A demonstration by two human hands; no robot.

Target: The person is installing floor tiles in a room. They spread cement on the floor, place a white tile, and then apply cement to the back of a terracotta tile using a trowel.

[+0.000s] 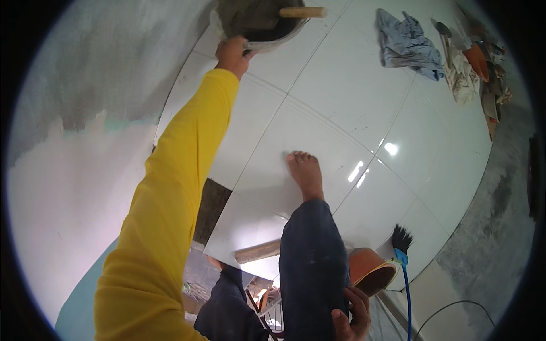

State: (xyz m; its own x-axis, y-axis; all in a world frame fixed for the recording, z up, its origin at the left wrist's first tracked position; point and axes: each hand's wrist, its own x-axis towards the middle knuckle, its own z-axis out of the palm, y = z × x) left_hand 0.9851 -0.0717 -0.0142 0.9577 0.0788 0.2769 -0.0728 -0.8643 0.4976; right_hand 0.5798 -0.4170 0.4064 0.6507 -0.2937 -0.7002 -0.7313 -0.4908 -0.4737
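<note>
At the top, a round pale tub [277, 44] holds grey mortar-like material. The wooden handle [301, 12] of a tool lies across its rim; the rest of that tool is hard to make out. My left hand [232, 57] is closed on the tub's near rim, the yellow-sleeved arm stretched far forward. My right hand [354, 315] is low in the picture beside my dark trouser leg [313, 256], fingers loosely bent and thumb apart, with nothing seen in it. My bare foot [306, 173] stands on the white tiles [256, 165].
A plastered wall [74, 170] rises on the left. Near my leg are a wooden bar [257, 252], an orange bucket [372, 269] and a black-bristled broom [402, 244] with a blue handle. Crumpled grey cloth [406, 45] and piled items [478, 65] lie far right. A dark untiled gap [212, 209] shows beside my left arm.
</note>
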